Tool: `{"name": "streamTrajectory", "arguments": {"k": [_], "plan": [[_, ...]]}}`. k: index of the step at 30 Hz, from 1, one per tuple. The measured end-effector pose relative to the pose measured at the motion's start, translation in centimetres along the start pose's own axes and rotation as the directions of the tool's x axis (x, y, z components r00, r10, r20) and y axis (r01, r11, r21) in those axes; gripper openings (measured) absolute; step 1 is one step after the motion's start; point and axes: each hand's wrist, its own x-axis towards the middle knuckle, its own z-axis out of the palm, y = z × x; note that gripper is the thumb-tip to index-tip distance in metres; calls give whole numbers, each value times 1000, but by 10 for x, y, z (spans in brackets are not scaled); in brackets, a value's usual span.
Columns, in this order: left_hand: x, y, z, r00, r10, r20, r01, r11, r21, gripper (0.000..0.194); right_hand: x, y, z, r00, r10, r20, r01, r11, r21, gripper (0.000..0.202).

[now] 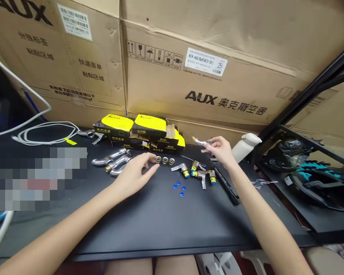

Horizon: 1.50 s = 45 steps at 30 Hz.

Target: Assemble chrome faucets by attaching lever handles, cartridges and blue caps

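Note:
My left hand [134, 172] has thumb and fingertips at the leftmost metal ring nut [158, 160], closed around its edge. Two more ring nuts [168, 161] stand in a row beside it. Raised over the back of the table, my right hand [220, 151] pinches a chrome faucet part [200, 142] with a brass-coloured end pointing left. Between the hands lie several chrome valve handles [184, 169] with yellow and blue ends. Small blue discs [182, 194] are scattered in front of them. Chrome curved spouts [110, 157] lie behind my left hand, partly hidden.
Yellow-black boxes [150, 124] are stacked at the back against large cartons [232, 46]. A white bottle [246, 147] and a black slim tool [226, 186] are at the right, near a helmet [321, 189]. A white cable [47, 133] coils at the left.

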Motion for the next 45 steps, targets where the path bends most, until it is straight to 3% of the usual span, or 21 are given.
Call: {"name": "streamTrajectory", "arguments": {"k": [2, 4, 5, 6, 8, 9, 10, 13, 15, 17, 18, 19, 22, 25, 29, 32, 34, 37, 41, 45], "plan": [[-2, 8, 3, 991, -95, 91, 121, 935, -335, 35, -35, -24, 2, 991, -94, 98, 82, 989, 126, 35], [-4, 15, 6, 951, -129, 281, 278, 753, -596, 41, -74, -46, 10, 910, -331, 251, 217, 894, 392, 32], [-6, 18, 7, 909, -102, 404, 364, 666, -651, 42, -92, -56, 16, 861, -417, 290, 264, 855, 447, 29], [-7, 20, 9, 849, -58, 525, 445, 613, -653, 42, -108, -63, 22, 810, -485, 330, 306, 829, 468, 27], [-10, 23, 10, 722, 9, 692, 548, 604, -579, 39, -132, -72, 32, 748, -545, 378, 331, 801, 499, 25], [-11, 24, 10, 681, 14, 732, 562, 631, -535, 39, -138, -72, 33, 738, -546, 397, 315, 799, 512, 27], [-11, 26, 10, 666, 0, 746, 560, 660, -500, 39, -140, -70, 32, 745, -531, 404, 287, 802, 525, 31], [-11, 30, 8, 698, -73, 712, 543, 702, -460, 39, -123, -45, 12, 838, -406, 364, 198, 849, 489, 39], [-11, 33, 7, 724, -106, 682, 550, 686, -477, 38, -100, -14, -8, 928, -265, 263, 166, 924, 343, 32], [-12, 36, 5, 759, -100, 643, 551, 624, -554, 37, -74, 22, -25, 974, -116, 195, 102, 992, 80, 38], [-13, 38, 4, 775, -81, 627, 545, 587, -599, 37, -64, 40, -31, 984, -31, 176, 50, 993, -107, 38], [-14, 38, 4, 789, -56, 612, 535, 552, -639, 39, -55, 55, -34, 987, 16, 161, 15, 982, -188, 39], [-17, 39, 4, 805, 13, 594, 511, 493, -704, 38, -42, 86, -31, 973, 72, 217, -6, 957, -289, 37], [-19, 38, 6, 811, 47, 584, 497, 472, -728, 37, -40, 96, -21, 967, 68, 245, 22, 936, -350, 33], [-19, 35, 7, 802, 63, 595, 499, 476, -724, 36, -38, 84, -23, 974, 62, 216, 35, 907, -419, 22], [-19, 33, 7, 803, 71, 591, 497, 467, -732, 34, -47, 50, -30, 989, 7, 147, 48, 928, -370, 26], [-20, 32, 7, 798, 76, 597, 511, 438, -739, 34, -63, 18, -29, 982, -137, 128, 142, 990, -24, 30], [-20, 32, 8, 783, 72, 618, 551, 381, -742, 36, -96, -24, -18, 906, -294, 303, 167, 909, 382, 28], [-22, 33, 11, 767, 60, 639, 590, 325, -739, 35, -130, -42, 0, 813, -393, 431, 31, 767, 641, 27], [-22, 35, 15, 757, 47, 651, 610, 304, -732, 33, -143, -38, 7, 811, -403, 425, -32, 694, 719, 29]]}}
